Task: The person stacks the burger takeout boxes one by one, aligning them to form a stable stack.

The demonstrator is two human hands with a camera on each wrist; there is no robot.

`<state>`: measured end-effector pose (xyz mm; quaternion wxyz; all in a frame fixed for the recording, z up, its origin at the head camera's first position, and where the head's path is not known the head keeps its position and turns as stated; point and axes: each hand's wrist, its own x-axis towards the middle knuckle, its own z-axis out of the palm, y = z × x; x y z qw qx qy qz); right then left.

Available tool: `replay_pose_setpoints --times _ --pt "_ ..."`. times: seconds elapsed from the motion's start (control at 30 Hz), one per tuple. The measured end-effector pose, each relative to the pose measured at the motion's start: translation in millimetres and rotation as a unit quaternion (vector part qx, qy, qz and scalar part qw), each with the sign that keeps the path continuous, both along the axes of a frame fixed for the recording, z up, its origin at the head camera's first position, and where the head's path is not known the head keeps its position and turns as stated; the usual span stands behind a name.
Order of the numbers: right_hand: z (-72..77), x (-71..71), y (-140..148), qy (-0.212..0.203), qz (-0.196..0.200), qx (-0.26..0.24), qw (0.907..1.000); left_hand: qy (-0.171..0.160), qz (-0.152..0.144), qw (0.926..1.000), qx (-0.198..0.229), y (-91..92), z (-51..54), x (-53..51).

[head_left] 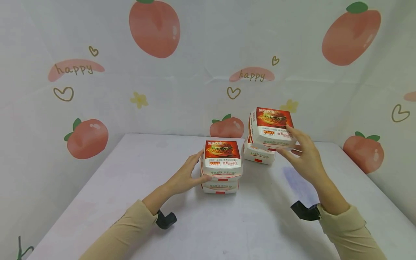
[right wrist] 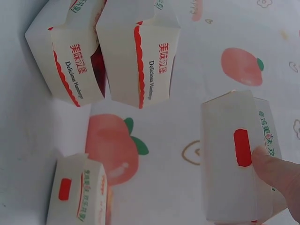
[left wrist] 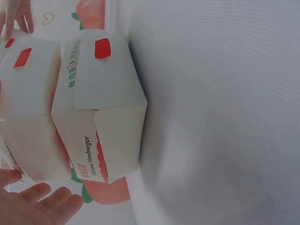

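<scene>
While the raised box (head_left: 271, 131) hangs tilted right of centre in the head view, the right hand (head_left: 308, 157) grips it at its right front corner, thumb on the front and a finger on the top; the right wrist view shows it clear of the rear box (head_left: 260, 156), which sits on the table under and behind it. Judged by its look, it is thin folded card, so probably light, fairly stiff along the folds and easily dented across the flat sides; the printed face has a slight sheen and may slide under dry fingertips; whether anything is inside cannot be seen. The best hold is likely low on two opposite sides, near the seam, with a soft squeeze; lifting by the top alone, or catching the red tab (right wrist: 243, 147), might spring the lid.

At the middle of the head view, the upper box (head_left: 222, 162) rests on the bottom box (head_left: 220, 187); the left hand (head_left: 183, 179) lies at its left front corner, thumb on the front and fingers along the side; whether it squeezes or merely touches cannot be told. Around these spreads the pale table (head_left: 152, 159); tan sleeves (head_left: 130, 225) enter at the lower edge; a fruit-print backdrop (head_left: 191, 94) fills the upper frame.
</scene>
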<state>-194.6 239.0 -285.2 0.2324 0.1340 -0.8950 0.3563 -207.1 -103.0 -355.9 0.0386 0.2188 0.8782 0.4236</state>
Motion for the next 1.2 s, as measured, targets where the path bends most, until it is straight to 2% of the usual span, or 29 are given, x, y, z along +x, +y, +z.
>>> replay_pose_setpoints --times 0.67,0.93,1.2 --pt "-0.1 0.7 -21.0 0.003 0.040 0.007 0.9992 0.004 -0.002 1.0000 0.003 0.4 1.0 1.5" --pt "-0.7 1.3 -31.5 0.006 0.061 0.015 0.9980 0.024 -0.007 0.9996 0.009 -0.3 -2.1 -0.7" --pt "-0.8 1.9 -40.9 0.013 0.072 0.017 0.9972 0.014 -0.010 0.9998 0.009 -0.4 -3.2 -2.8"
